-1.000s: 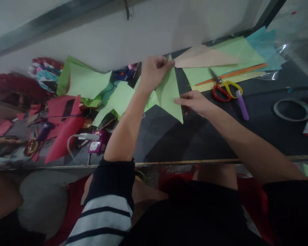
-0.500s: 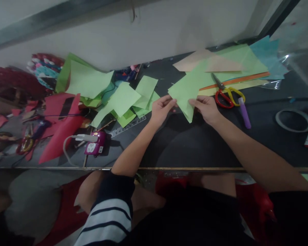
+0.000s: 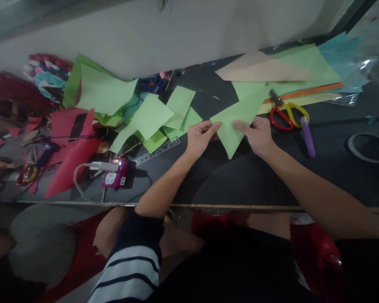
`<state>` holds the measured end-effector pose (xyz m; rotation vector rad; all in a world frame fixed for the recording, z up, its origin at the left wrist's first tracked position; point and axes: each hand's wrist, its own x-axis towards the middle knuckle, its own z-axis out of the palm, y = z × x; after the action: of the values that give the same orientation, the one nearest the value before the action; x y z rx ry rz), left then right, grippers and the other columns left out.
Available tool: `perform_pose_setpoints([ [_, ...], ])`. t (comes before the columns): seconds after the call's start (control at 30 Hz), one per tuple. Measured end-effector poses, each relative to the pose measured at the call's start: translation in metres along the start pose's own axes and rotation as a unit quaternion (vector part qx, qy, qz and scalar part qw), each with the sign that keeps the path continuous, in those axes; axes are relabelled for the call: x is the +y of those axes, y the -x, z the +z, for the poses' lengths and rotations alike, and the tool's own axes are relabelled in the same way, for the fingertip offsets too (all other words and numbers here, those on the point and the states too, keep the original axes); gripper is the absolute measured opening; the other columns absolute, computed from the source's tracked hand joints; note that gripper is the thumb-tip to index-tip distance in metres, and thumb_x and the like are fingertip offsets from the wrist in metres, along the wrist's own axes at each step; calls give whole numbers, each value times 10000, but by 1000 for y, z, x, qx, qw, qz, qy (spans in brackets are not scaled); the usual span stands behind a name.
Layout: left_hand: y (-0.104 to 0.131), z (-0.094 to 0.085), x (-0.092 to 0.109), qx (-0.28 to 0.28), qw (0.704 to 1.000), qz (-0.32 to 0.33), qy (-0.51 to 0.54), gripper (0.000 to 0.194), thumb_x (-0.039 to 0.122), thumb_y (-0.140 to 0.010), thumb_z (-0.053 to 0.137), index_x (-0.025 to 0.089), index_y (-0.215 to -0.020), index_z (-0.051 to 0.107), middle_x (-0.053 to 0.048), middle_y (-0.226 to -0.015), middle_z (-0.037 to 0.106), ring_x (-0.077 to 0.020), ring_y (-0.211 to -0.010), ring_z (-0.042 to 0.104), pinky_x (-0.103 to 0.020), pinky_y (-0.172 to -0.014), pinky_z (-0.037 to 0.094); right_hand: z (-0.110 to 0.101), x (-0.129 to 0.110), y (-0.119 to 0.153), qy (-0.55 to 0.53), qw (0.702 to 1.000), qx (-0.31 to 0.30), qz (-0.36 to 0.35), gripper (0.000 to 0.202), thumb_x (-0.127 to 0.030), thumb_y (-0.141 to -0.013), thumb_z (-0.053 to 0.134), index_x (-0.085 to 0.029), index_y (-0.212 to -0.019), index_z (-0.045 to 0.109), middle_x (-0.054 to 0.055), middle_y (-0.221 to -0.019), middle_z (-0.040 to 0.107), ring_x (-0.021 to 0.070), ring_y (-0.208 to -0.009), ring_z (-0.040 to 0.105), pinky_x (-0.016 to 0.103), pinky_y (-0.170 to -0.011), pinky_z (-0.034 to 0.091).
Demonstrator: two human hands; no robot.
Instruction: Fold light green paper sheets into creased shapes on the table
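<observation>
the left hand [image 3: 199, 136] and the right hand [image 3: 261, 135] are clamping thumbs and fingers on a green sheet [image 3: 232, 122] over the tabletop [image 3: 214, 185], between its front and back edges. clear plastic [image 3: 350, 100] is lying by blue paper [image 3: 342, 61] near the back right corner.

The light green paper [image 3: 228, 134] is a matte, pointed piece with straight edges, slightly bent between the left hand [image 3: 201, 135] and the right hand [image 3: 259, 134]. One tip points down toward the person, another reaches up and right, and a corner lies at the left thumb. It is held over the dark counter [image 3: 214, 181], tilted.
</observation>
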<state>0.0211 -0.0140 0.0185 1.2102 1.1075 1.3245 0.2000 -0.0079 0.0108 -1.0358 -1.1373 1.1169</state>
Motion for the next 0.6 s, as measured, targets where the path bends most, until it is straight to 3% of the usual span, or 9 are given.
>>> perform_pose_setpoints([
  [0.43, -2, -1, -1, 5, 1000, 6, -12, 533, 477, -841, 919, 203, -520, 593, 47, -514, 578, -82, -496, 566, -230, -543, 511, 0, -2, -1, 25, 1000, 0, 2, 568, -773, -500, 978, -269, -666, 777, 11, -716, 747, 213, -705, 683, 398, -682, 607],
  [0.6, -2, -1, 0, -5, 1000, 6, -19, 514, 466, -875, 900, 203, -535, 617, 44, -518, 585, -87, -486, 584, -236, -548, 528, 2, -5, 1, 40, 999, 33, -6, 573, -758, -484, 984, -254, -621, 749, 15, -723, 733, 189, -668, 632, 372, -626, 564],
])
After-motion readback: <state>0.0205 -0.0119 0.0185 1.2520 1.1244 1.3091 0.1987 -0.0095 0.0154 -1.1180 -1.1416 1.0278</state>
